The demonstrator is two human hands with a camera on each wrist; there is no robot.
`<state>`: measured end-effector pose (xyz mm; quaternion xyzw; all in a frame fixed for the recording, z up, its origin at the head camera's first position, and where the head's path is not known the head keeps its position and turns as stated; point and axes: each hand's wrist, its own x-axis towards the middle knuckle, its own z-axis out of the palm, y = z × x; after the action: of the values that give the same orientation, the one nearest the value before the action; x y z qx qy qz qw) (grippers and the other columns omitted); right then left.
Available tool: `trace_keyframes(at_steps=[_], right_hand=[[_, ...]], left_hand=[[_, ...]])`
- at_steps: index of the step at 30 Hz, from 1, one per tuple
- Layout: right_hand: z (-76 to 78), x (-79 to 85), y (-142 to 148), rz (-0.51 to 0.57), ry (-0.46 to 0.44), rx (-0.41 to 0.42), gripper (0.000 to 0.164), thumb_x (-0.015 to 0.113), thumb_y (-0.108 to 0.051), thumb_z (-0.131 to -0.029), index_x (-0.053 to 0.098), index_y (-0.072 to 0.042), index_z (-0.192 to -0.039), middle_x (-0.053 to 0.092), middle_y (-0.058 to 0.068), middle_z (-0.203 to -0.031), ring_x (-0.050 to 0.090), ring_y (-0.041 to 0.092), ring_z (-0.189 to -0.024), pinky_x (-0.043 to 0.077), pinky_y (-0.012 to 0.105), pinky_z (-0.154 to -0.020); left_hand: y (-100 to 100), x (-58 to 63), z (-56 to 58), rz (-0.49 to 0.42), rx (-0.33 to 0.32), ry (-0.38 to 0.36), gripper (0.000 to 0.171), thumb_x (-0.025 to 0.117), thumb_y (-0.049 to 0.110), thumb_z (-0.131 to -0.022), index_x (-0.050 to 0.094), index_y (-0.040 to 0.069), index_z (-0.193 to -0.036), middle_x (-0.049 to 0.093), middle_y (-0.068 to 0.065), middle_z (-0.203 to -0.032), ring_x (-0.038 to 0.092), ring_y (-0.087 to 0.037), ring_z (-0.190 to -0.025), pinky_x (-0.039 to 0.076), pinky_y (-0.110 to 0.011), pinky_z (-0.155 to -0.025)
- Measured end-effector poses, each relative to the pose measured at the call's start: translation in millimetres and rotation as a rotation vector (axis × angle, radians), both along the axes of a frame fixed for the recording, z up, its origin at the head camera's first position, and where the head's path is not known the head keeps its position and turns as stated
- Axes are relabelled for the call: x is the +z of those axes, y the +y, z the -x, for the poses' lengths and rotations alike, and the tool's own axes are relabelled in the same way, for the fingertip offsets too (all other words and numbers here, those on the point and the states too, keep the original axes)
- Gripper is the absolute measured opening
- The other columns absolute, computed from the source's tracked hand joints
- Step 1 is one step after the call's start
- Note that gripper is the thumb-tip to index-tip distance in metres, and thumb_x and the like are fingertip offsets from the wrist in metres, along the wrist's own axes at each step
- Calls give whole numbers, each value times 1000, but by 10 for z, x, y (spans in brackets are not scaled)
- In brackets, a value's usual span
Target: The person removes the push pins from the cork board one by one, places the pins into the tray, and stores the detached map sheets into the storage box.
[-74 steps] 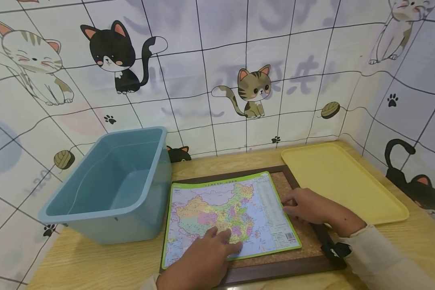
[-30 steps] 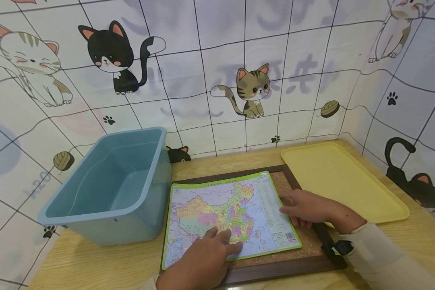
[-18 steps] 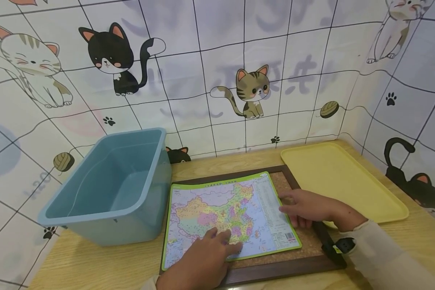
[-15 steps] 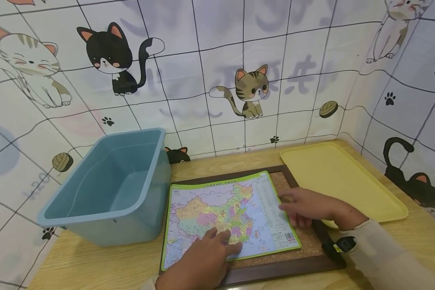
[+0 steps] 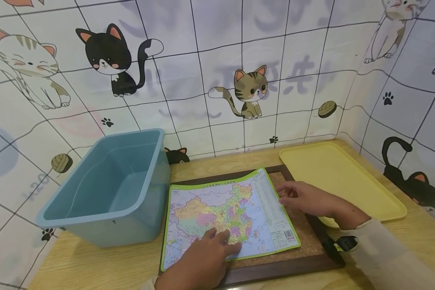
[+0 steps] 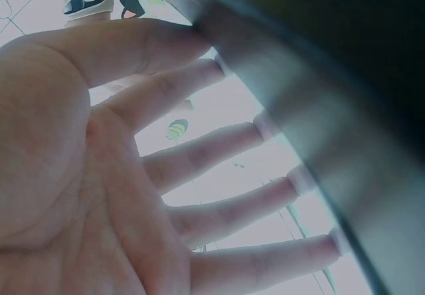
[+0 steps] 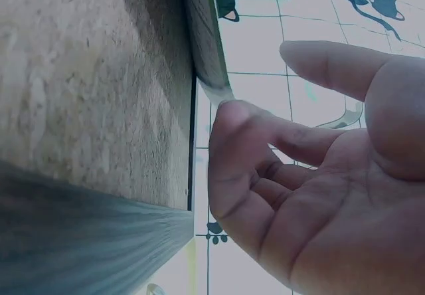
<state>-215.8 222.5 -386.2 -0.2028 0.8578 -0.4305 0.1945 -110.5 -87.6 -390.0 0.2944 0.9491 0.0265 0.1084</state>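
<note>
A map sheet (image 5: 217, 213) with a green border lies on a cork board (image 5: 297, 225) with a dark brown frame. The sheet's upper right corner curls up off the cork. My left hand (image 5: 203, 257) rests on the sheet's lower part with fingers spread; the left wrist view shows those fingers fairly straight, their tips against the surface. My right hand (image 5: 311, 197) is at the sheet's right edge. In the right wrist view, a bent finger (image 7: 232, 119) touches the raised edge (image 7: 209, 56), while the thumb (image 7: 325, 62) stands apart from it.
A blue plastic bin (image 5: 105, 177) stands left of the board, close to its frame. A yellow tray (image 5: 333, 177) lies at the back right. Behind the wooden table (image 5: 83, 266) is a wall covering (image 5: 188, 72) printed with cats.
My right hand has shifted slightly up and away at the map's right edge. The sheet's upper right part now bends upward. My left hand keeps its place.
</note>
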Motion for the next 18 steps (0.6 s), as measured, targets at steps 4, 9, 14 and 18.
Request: trace_keyframes(at_steps=[4, 9, 14, 18], right_hand=[[1, 2, -11, 66, -26, 4, 48, 57, -19, -102, 43, 6, -141, 60, 19, -115, 63, 25, -90, 55, 37, -67], [-6, 12, -39, 122, -83, -13, 55, 59, -18, -101, 34, 4, -144, 61, 24, -123, 66, 26, -88, 57, 42, -66], [-19, 14, -63, 142, -110, -4, 57, 58, -13, -101, 26, 1, -146, 65, 22, -114, 64, 26, -76, 56, 41, -58], [-38, 30, -78, 162, -129, 4, 56, 55, -11, -101, 22, -1, -145, 67, 20, -107, 62, 25, -66, 55, 40, -54]], left_hand=[[8, 2, 3, -2, 10, -5, 45, 69, 26, -93, 62, 43, -133, 57, 1, -143, 54, -33, -130, 54, -63, -85], [4, 6, 5, -1, 6, 4, 44, 69, 26, -92, 62, 43, -133, 57, 1, -143, 54, -32, -130, 54, -61, -86], [-1, 7, 3, 3, -6, 10, 45, 69, 25, -92, 62, 43, -133, 57, 1, -143, 55, -30, -127, 55, -59, -85], [-5, 4, 9, 7, -39, 33, 44, 70, 26, -92, 62, 42, -132, 58, 3, -140, 56, -24, -116, 57, -50, -80]])
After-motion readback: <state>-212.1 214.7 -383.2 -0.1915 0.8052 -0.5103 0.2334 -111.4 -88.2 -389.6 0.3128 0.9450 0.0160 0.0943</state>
